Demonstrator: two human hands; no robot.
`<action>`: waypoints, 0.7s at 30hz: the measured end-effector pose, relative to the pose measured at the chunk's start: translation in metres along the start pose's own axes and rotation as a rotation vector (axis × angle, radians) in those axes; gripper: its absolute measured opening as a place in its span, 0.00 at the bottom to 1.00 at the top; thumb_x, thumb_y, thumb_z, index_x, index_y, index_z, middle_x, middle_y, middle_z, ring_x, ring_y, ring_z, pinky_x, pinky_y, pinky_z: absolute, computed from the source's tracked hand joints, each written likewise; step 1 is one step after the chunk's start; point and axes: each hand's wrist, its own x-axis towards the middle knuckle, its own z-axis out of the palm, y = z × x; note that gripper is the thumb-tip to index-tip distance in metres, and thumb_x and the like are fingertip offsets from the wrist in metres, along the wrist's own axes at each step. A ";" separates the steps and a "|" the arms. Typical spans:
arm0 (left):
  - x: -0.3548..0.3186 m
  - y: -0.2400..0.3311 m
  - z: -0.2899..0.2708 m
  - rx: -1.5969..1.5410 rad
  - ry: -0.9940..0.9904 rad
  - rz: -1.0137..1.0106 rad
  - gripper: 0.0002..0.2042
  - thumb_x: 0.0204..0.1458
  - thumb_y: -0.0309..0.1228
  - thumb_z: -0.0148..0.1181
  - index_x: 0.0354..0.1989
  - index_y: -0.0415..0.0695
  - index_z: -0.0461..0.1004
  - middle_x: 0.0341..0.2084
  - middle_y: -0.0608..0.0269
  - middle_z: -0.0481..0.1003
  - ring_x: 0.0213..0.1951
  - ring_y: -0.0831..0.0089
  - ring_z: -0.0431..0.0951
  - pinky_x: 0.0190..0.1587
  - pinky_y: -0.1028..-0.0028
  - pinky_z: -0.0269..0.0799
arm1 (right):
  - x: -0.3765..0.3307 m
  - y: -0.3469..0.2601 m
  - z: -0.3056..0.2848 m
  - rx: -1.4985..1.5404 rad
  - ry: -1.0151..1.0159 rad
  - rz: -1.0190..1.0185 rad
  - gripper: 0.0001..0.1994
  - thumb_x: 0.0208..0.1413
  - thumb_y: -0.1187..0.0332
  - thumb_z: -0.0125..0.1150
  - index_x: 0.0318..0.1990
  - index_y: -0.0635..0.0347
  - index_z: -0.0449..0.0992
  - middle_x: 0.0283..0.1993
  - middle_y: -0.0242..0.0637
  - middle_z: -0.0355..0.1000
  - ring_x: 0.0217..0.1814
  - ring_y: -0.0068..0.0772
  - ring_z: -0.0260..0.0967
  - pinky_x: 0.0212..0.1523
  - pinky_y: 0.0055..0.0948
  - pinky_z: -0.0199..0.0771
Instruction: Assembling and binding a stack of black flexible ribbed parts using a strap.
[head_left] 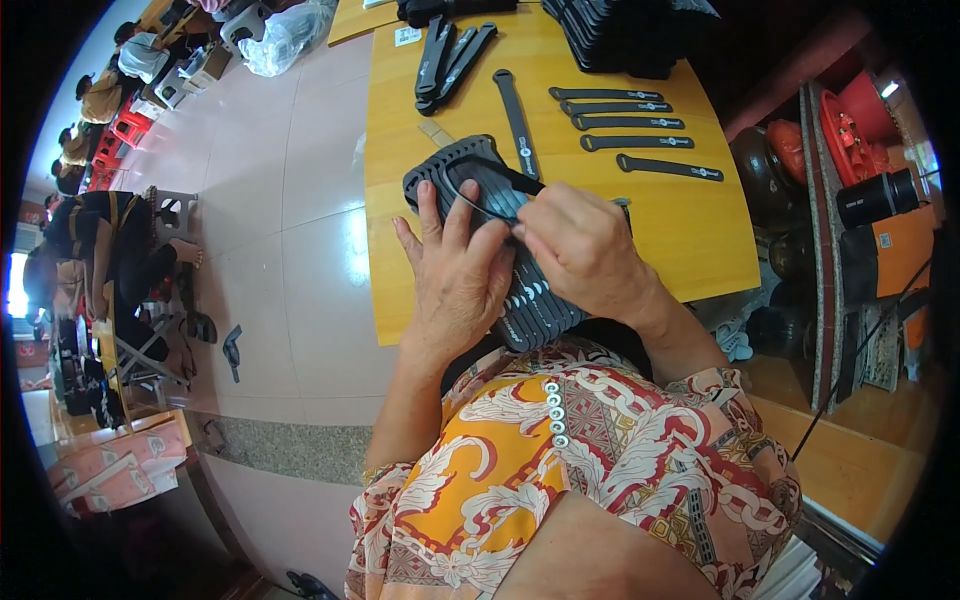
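Landmark: stack of black ribbed plates (470,175) at the near edge of the yellow bench (690,225)
Left hand (455,275): fingers spread flat on the stack, pressing it down
Right hand (580,245): fingers pinched shut on a black strap (500,178) lying across the stack's top
Beyond the stack: five black strips (630,122) in a row, further strips (450,55) behind

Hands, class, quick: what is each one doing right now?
Left hand: fingers spread flat, pressing on the stack of black strips.
Right hand: closed, pinching the end of one black strip on top of the stack.
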 end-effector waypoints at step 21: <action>0.000 -0.002 0.002 -0.037 0.056 0.028 0.13 0.46 0.30 0.60 0.41 0.42 0.71 0.60 0.48 0.61 0.66 0.34 0.45 0.57 0.27 0.37 | 0.004 -0.004 -0.003 0.057 -0.249 -0.123 0.04 0.42 0.77 0.55 0.28 0.64 0.71 0.27 0.41 0.66 0.34 0.44 0.68 0.39 0.39 0.65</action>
